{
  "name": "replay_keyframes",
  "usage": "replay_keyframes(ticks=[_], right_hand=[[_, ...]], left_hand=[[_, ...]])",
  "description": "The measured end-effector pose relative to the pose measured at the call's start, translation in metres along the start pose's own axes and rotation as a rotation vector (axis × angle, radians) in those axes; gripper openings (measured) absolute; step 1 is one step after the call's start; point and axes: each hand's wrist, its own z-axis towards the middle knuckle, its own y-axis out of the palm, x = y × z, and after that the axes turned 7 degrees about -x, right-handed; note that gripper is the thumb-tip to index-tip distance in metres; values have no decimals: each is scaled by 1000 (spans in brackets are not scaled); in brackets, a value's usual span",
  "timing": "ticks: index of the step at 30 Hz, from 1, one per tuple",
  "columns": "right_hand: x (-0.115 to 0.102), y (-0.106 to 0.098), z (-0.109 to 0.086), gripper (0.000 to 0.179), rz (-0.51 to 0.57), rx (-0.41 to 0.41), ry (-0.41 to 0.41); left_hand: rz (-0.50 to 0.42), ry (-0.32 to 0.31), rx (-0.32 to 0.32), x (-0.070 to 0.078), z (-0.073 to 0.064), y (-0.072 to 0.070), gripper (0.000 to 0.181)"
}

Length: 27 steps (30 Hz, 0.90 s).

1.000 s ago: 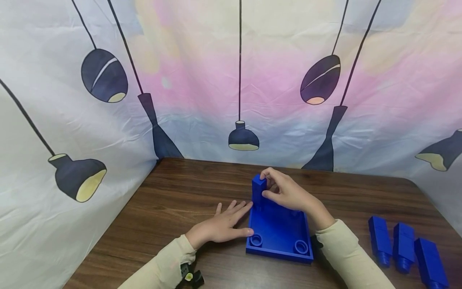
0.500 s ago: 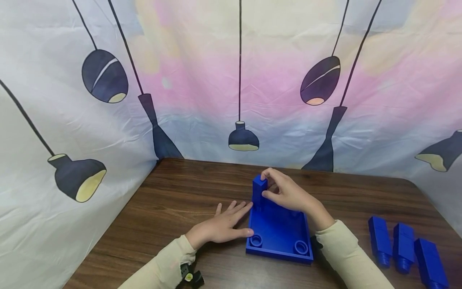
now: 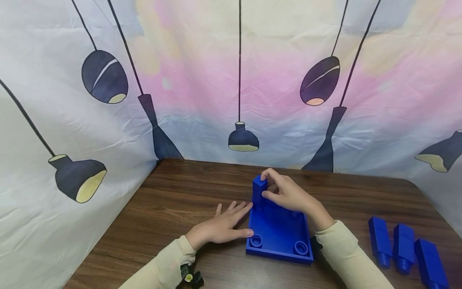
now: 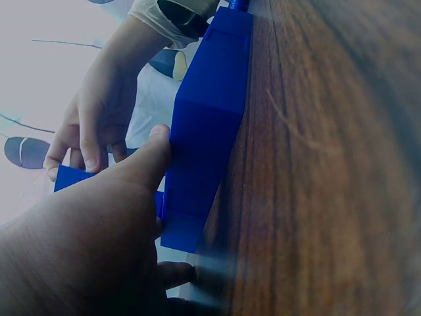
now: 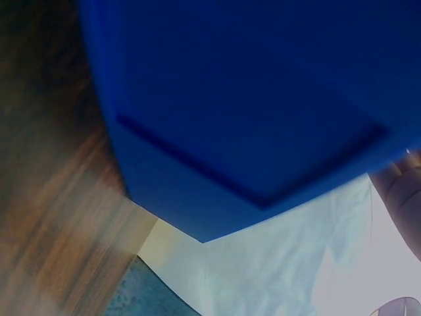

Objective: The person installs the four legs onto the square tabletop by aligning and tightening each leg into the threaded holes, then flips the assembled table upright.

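Note:
A square blue tray-like plastic piece (image 3: pixel 278 228) with a raised rim lies on the wooden table, round sockets showing at its two near corners. At its far left corner stands an upright blue square post (image 3: pixel 258 190). My right hand (image 3: pixel 288 192) grips that post near its top between thumb and fingers. Spread flat beside the piece, my left hand (image 3: pixel 221 224) touches its left edge with thumb and fingertips. The left wrist view shows the left thumb (image 4: pixel 158 141) against the blue side wall (image 4: pixel 207 131). A blue wall fills most of the right wrist view.
Three more blue posts (image 3: pixel 379 241) with round threaded-looking ends lie side by side on the table (image 3: pixel 180 180) at the right. A printed cloth (image 3: pixel 202 80) with lamp pictures hangs behind the table and at its sides.

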Motion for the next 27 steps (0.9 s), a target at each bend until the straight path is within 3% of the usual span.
replay_keyframes(ticks=[27], right_hand=[[1,3,0,34,-6,16,-6]], left_hand=[[2,7,2,-2,0,1,88]])
